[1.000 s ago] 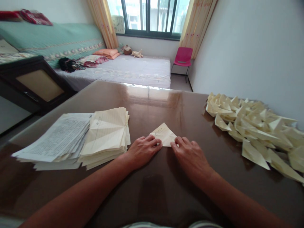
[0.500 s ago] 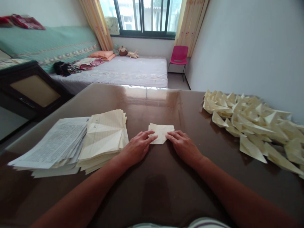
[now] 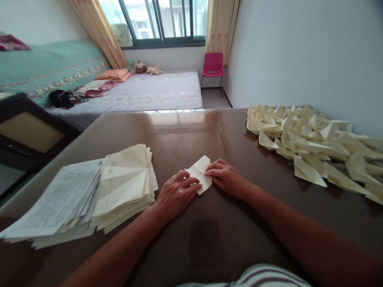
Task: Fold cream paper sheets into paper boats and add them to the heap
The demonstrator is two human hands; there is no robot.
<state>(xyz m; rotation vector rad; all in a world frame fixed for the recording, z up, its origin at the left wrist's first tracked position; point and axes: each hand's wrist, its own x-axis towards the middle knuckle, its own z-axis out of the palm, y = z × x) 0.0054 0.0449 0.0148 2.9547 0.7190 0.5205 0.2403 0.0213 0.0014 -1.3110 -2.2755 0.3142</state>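
Note:
A small folded sheet of cream paper [image 3: 201, 171] lies tilted on the brown tabletop, between my two hands. My left hand [image 3: 178, 194] grips its left and near side, the fingers bent over the paper and pressing it down. At the right edge, my right hand [image 3: 228, 177] has its fingers pressed together on the paper; its thumb is hidden. Left of my hands is a stack of creased, lined cream sheets [image 3: 124, 175]. Beside that stack lies a pile of printed white sheets [image 3: 64, 199].
A large heap of folded paper pieces [image 3: 305, 135] covers the right side of the glossy table [image 3: 179, 137] by the wall. Beyond the table are a bed [image 3: 167, 89] and a pink chair [image 3: 213, 65]. A dark cabinet [image 3: 32, 131] stands at the left.
The folded paper has turned on the table, its right side now pointing up and away. Both hands have shifted with it. The whole view has swung slightly to the right.

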